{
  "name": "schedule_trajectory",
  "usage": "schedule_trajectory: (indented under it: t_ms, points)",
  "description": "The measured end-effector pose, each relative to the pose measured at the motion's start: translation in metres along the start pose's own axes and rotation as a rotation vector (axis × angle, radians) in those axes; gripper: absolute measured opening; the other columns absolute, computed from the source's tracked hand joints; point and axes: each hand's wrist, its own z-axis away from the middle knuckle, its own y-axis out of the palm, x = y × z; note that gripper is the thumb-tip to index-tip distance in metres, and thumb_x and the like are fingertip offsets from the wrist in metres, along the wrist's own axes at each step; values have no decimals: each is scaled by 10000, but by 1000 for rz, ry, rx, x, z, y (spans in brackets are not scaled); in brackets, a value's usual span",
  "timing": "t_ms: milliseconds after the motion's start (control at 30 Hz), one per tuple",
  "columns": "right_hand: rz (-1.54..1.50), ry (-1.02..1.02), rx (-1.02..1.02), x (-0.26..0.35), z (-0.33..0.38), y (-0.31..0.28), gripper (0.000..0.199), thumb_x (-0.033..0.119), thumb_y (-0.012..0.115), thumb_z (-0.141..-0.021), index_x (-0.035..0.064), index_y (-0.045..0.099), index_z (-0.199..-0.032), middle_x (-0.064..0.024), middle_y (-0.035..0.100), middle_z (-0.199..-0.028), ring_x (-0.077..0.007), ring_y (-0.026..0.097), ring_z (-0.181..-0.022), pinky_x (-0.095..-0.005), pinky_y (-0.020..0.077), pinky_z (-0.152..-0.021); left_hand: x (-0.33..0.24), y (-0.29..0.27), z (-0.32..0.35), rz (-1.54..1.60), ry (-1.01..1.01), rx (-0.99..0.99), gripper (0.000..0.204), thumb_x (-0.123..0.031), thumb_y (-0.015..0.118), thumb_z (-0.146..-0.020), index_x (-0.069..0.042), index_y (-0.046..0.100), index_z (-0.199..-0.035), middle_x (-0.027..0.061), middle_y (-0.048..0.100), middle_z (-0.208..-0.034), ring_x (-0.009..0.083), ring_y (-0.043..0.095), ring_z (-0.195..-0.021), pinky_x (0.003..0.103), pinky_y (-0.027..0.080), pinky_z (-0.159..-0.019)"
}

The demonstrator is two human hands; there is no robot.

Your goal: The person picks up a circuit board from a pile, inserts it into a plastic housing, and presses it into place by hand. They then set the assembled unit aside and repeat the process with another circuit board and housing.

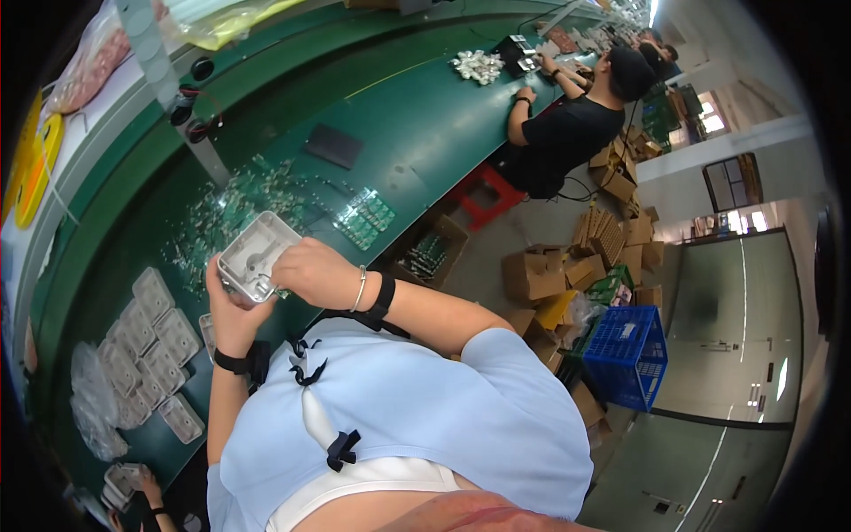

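A white, open rectangular plastic housing [262, 234] is tilted above the green bench, its hollow inside showing. My left hand [232, 312] is wrapped around its left side and lower edge, holding it. My right hand [315, 273] reaches over the right wall, with its fingers bent into the housing's lower end. Whatever those fingertips pinch is hidden. Beyond the housing lies a scattered heap of small green circuit boards [257, 191]. A neater group of boards [365, 218] lies to its right. Several similar white housings [161, 368] are stacked to the left.
Clear plastic bags [94, 399] lie beside the stack. A dark flat pad [334, 146] rests farther along the bench [399, 133]. A metal post [199, 151] rises behind the boards. Co-workers [576, 129] sit at the far right; another person's hand [149, 488] is at lower left. A blue crate [625, 355] and cartons stand right.
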Motion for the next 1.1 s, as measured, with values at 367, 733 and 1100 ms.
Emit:
schedule_trajectory:
  t_ms: [367, 733, 1100]
  points:
    - [156, 53, -15, -89, 87, -63, 123, 35, 648, -753, 114, 688, -838, -46, 684, -870, -268, 650, -839, -395, 516, -723, 30, 58, -38, -389, -85, 263, 970, -20, 804, -745, -59, 231, -1526, 151, 461, -1448, 136, 671, -781, 256, 540, -645]
    - [624, 566, 31, -361, 237, -154, 197, 64, 569, -860, 130, 668, -1016, -128, 702, -1018, -380, 677, -882, -468, 550, -723, 156, -51, 97, -648, -275, -540, 640, -100, 751, -851, -25, 445, -1408, 142, 539, -1364, 190, 631, -1031, 313, 523, -859]
    - [688, 793, 78, -474, 240, -162, 272, 224, 502, -964, 111, 738, -1041, -185, 708, -1035, -435, 662, -946, -512, 526, -811, 194, -79, 161, -625, -445, -972, 798, -289, 837, -771, 18, 451, -1398, 215, 482, -1413, 312, 553, -1225, 417, 461, -1025]
